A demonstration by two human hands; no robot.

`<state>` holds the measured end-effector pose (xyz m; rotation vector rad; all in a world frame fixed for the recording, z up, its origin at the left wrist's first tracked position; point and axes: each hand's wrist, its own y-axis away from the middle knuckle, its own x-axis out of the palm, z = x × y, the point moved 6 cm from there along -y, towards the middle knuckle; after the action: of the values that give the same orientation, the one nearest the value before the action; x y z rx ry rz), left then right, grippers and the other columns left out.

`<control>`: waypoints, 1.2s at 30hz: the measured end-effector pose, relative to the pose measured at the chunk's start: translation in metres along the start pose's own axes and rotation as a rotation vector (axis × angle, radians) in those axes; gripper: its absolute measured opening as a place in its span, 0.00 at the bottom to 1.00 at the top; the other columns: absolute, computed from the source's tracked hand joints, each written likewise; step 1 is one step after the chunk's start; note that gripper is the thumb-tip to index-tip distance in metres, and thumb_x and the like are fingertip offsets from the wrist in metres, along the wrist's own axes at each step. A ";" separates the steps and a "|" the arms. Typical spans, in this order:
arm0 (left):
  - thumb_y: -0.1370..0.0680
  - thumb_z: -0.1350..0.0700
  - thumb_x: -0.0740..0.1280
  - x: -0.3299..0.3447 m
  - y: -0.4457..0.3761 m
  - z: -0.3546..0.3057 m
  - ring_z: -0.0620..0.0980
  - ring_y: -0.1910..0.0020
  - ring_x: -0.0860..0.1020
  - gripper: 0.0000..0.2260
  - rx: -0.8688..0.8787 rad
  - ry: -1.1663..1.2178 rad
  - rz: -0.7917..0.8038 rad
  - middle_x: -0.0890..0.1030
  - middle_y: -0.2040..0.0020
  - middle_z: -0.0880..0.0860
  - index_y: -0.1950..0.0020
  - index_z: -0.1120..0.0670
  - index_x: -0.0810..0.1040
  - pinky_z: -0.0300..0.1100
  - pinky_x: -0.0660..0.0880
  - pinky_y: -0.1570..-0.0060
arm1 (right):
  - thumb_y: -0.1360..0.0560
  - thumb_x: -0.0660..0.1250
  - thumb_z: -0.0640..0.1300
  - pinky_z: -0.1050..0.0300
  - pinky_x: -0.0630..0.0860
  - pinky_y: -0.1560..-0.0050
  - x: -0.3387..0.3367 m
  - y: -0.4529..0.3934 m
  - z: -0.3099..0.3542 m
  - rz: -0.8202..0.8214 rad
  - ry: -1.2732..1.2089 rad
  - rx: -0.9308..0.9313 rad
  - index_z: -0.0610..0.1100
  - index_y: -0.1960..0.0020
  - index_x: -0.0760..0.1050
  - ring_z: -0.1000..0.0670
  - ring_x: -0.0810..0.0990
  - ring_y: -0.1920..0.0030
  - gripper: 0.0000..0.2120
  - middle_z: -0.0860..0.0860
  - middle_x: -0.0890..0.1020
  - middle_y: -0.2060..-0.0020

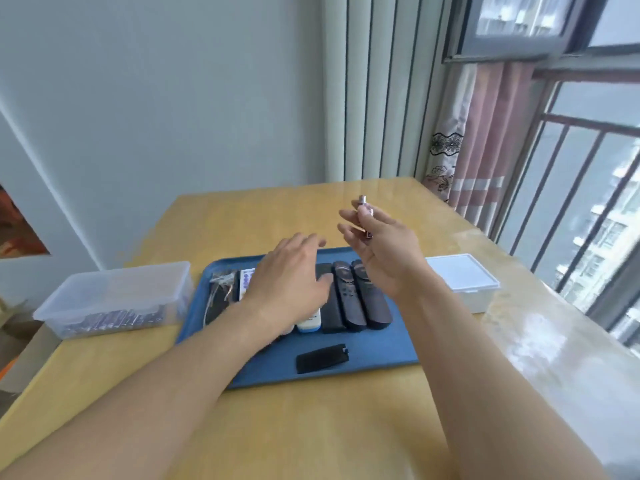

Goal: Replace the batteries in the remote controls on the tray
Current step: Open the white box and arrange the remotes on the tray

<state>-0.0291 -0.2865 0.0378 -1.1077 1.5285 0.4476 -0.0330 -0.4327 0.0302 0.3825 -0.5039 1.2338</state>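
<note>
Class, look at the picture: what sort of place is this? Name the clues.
Probably a room in a high-rise flat: a wooden table by curtains, and a barred window looking onto apartment towers.

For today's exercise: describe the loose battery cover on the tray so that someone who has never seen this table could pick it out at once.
Find the blue tray in the middle of the wooden table. A row of remote controls lies across its far half; the battery cover lies alone on the near half, in front of that row. It is a small, flat black piece with no buttons, lying crosswise and far shorter than any remote.
</note>
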 end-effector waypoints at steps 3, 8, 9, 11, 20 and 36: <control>0.21 0.43 0.68 0.034 -0.024 -0.053 0.49 0.26 0.65 0.30 0.094 0.138 0.164 0.68 0.26 0.48 0.22 0.50 0.63 0.45 0.65 0.32 | 0.16 0.60 0.40 0.62 0.72 0.70 -0.033 0.000 0.036 -0.090 0.082 0.017 0.42 0.43 0.77 0.52 0.78 0.68 0.08 0.49 0.79 0.62; 0.26 0.33 0.68 0.095 -0.050 -0.124 0.55 0.19 0.50 0.45 0.204 0.050 0.309 0.53 0.18 0.53 0.18 0.51 0.50 0.54 0.57 0.23 | 0.18 0.63 0.43 0.61 0.60 0.74 -0.097 0.001 0.085 -0.212 0.399 0.064 0.45 0.52 0.74 0.53 0.66 0.72 0.05 0.50 0.71 0.68; 0.27 0.31 0.67 0.106 -0.052 -0.132 0.56 0.18 0.45 0.48 0.222 -0.034 0.342 0.47 0.17 0.54 0.17 0.51 0.46 0.56 0.52 0.21 | 0.18 0.63 0.44 0.61 0.59 0.74 -0.109 0.002 0.093 -0.240 0.549 0.045 0.46 0.53 0.75 0.53 0.65 0.73 0.06 0.51 0.70 0.68; 0.27 0.30 0.67 0.120 -0.057 -0.147 0.56 0.18 0.41 0.51 0.249 -0.121 0.373 0.43 0.17 0.54 0.17 0.51 0.42 0.58 0.47 0.21 | 0.18 0.63 0.47 0.59 0.59 0.72 -0.130 0.004 0.107 -0.282 0.932 -0.003 0.45 0.54 0.77 0.52 0.64 0.72 0.09 0.50 0.70 0.68; 0.21 0.31 0.58 0.134 -0.068 -0.153 0.56 0.22 0.57 0.42 0.253 -0.044 0.318 0.59 0.20 0.55 0.17 0.55 0.50 0.52 0.57 0.24 | 0.33 0.74 0.45 0.61 0.51 0.72 -0.210 0.026 0.090 -0.081 1.555 0.431 0.38 0.48 0.78 0.47 0.67 0.68 0.17 0.46 0.71 0.69; 0.18 0.34 0.54 0.126 -0.073 -0.157 0.57 0.27 0.67 0.37 0.349 -0.091 0.291 0.69 0.25 0.58 0.20 0.61 0.59 0.49 0.64 0.29 | 0.45 0.76 0.70 0.39 0.46 0.49 -0.231 0.020 0.075 -0.175 1.453 0.060 0.42 0.71 0.72 0.57 0.68 0.79 0.32 0.54 0.64 0.80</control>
<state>-0.0455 -0.4949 -0.0114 -0.5909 1.6186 0.4015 -0.1209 -0.6501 -0.0364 -0.4484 0.7969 1.0526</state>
